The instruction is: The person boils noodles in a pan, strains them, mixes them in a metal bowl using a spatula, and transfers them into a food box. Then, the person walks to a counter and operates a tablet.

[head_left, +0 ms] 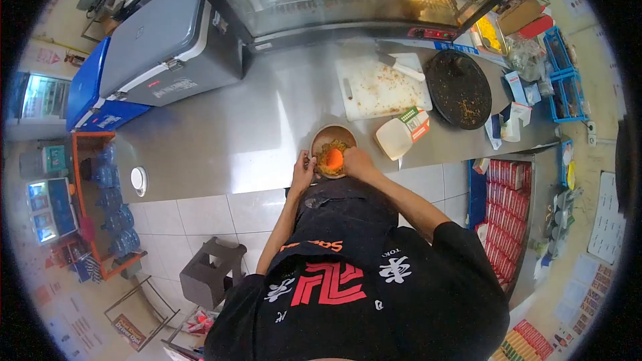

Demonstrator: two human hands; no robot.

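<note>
At the near edge of the steel counter stands a round bowl (pixel 324 135) with chopped, yellow-brown food (pixel 324 149) inside. My left hand (pixel 304 170) is closed on the bowl's left rim. My right hand (pixel 359 163) is closed at the right side of the bowl, over its rim. From it an orange spoon (pixel 334 159) reaches into the food; its handle is hidden by my fingers. Right of my right hand sits an open paper takeaway box (pixel 396 138), white with an orange and green printed flap.
A crumb-strewn white cutting board (pixel 378 93) carries a knife (pixel 404 68). Beside it lies a dark round pan (pixel 459 89) with food bits. A glass display case (pixel 348 0) stands behind, a grey cooler (pixel 164 47) at left. A white round lid (pixel 138 180) lies near the left edge.
</note>
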